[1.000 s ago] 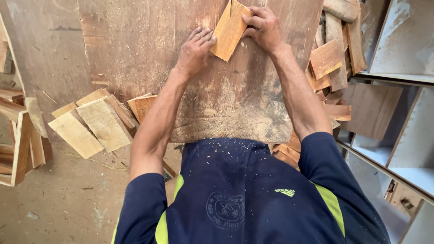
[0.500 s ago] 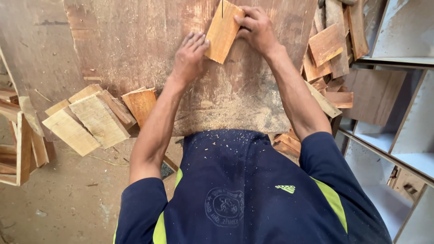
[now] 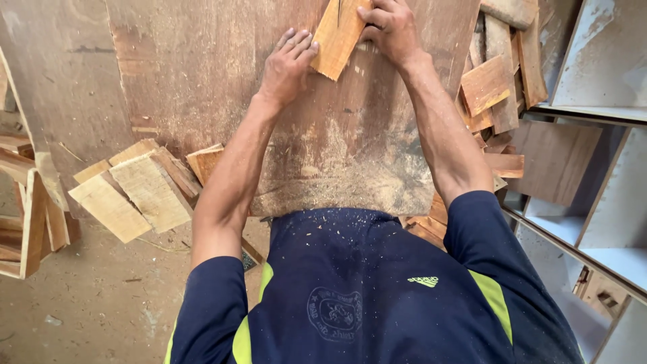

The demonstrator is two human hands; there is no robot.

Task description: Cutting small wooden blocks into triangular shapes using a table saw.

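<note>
A small flat wooden piece (image 3: 335,37) lies tilted on a large dusty plywood board (image 3: 202,94) near the top of the head view. My right hand (image 3: 391,27) grips its upper right side. My left hand (image 3: 288,64) rests with fingers spread flat on the board, fingertips against the piece's left edge. A thin dark slit shows at the piece's top, at the frame edge. Sawdust covers the board in front of my chest.
Pale wooden offcuts (image 3: 131,192) lie stacked at the left below the board. More reddish offcuts (image 3: 495,87) pile at the right. A grey shelf unit (image 3: 593,168) stands at the far right. A wooden frame (image 3: 30,229) sits at the left edge on the dusty floor.
Both hands and the wooden piece have slid further away along the board, towards the top of the view. The grip looks unchanged.
</note>
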